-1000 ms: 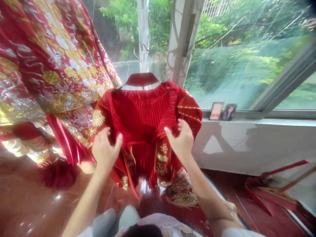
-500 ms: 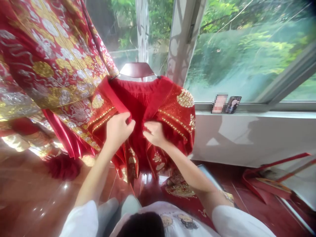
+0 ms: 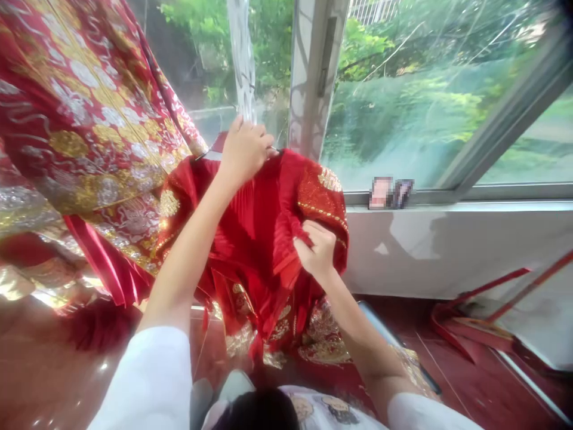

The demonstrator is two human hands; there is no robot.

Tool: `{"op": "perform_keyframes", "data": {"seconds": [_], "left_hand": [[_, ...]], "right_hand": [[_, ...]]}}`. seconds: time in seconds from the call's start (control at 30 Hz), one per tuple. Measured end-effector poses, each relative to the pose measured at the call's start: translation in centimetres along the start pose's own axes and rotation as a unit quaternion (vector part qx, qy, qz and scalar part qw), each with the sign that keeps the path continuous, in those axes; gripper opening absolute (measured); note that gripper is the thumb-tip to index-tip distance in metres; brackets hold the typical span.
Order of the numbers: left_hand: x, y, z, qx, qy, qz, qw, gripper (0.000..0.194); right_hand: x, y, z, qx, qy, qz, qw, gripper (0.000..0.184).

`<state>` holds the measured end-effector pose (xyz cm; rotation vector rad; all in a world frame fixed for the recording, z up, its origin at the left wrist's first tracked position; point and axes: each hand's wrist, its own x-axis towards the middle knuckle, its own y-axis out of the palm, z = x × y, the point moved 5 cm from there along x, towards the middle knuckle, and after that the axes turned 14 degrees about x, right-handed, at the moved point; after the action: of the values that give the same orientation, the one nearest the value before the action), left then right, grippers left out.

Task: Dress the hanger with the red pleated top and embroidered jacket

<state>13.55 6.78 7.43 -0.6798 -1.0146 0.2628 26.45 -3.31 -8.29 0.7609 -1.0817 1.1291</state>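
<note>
A red jacket [image 3: 250,215] with gold embroidery and bead trim hangs by the window, its front pulled apart so the pleated red lining shows. My left hand [image 3: 248,147] is closed around the top of the dark red hanger [image 3: 219,142], covering most of it. At the jacket's right front edge, my right hand [image 3: 317,246] grips a bunched fold of the red cloth and holds it out to the right. The gold-patterned lower parts of the jacket hang near the floor.
A long red robe [image 3: 111,119] with silver and gold embroidery hangs close at the left. Two small pictures or cards [image 3: 391,193] stand on the window sill [image 3: 447,207]. A red-framed object [image 3: 478,328] lies on the tiled floor at the right.
My left hand has let go of the left front edge and moved up onto the hanger. My right hand has drawn the right front edge outward, opening the jacket wider.
</note>
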Motion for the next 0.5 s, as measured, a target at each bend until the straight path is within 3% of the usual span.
{"op": "perform_keyframes", "data": {"seconds": [0.2,0.37,0.5], "left_hand": [[2.8,1.2,0.9,0.01,0.027,0.112,0.993,0.018],[3.5,1.2,0.5,0.023,0.001,0.123,0.992,0.016],[3.6,1.0,0.5,0.013,-0.011,0.133,0.991,0.016]], "right_hand": [[0.9,-1.7,3.7,0.031,-0.105,0.029,0.994,0.035],[2.2,-1.1,6.3,0.083,-0.115,0.034,0.989,0.037],[2.2,1.0,8.2,0.074,-0.164,0.05,0.982,0.033]]}}
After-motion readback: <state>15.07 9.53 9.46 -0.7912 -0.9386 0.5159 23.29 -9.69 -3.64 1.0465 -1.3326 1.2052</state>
